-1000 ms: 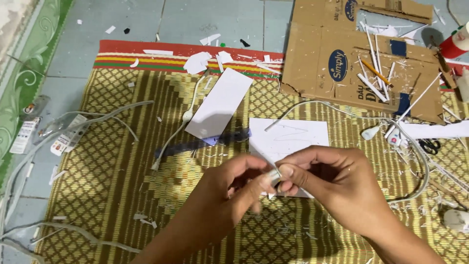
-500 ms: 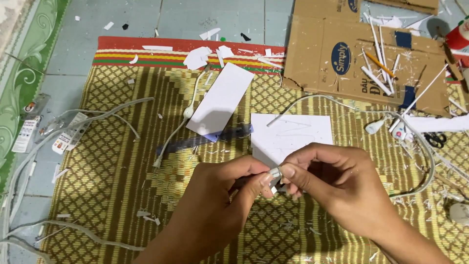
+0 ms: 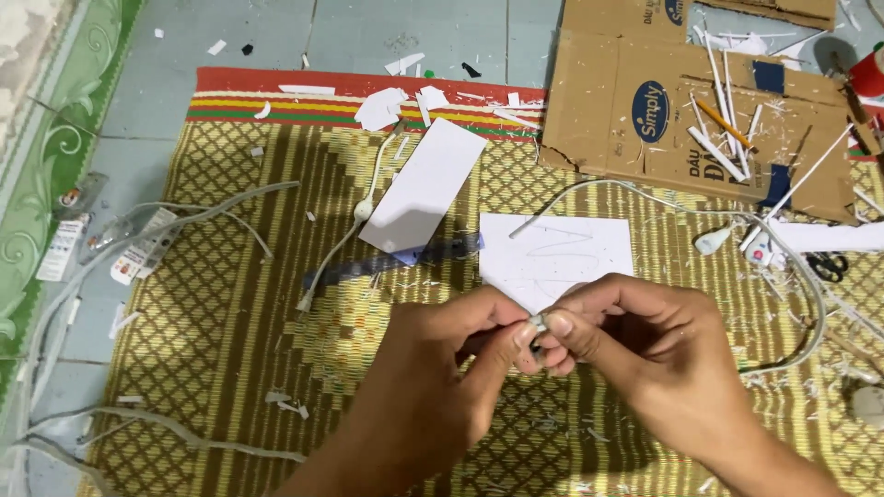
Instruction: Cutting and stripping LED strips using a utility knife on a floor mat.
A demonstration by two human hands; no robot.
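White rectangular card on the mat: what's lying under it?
The white rectangular card lies on the woven mat, its lower corner over a dark blue strip. Anything else beneath is covered.

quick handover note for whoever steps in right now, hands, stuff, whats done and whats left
Left hand: fingertips pinched on a small whitish piece over the woven mat.
Right hand: pinching the same piece from the other side; the two hands meet there.
Around: white paper sheet just beyond the hands, white card strip and a thin white cable further out, flattened cardboard box with white sticks top right, scissors at right.
Done: paper scraps lie cut across the mat.
Left: the small piece is in the fingers, not set down.
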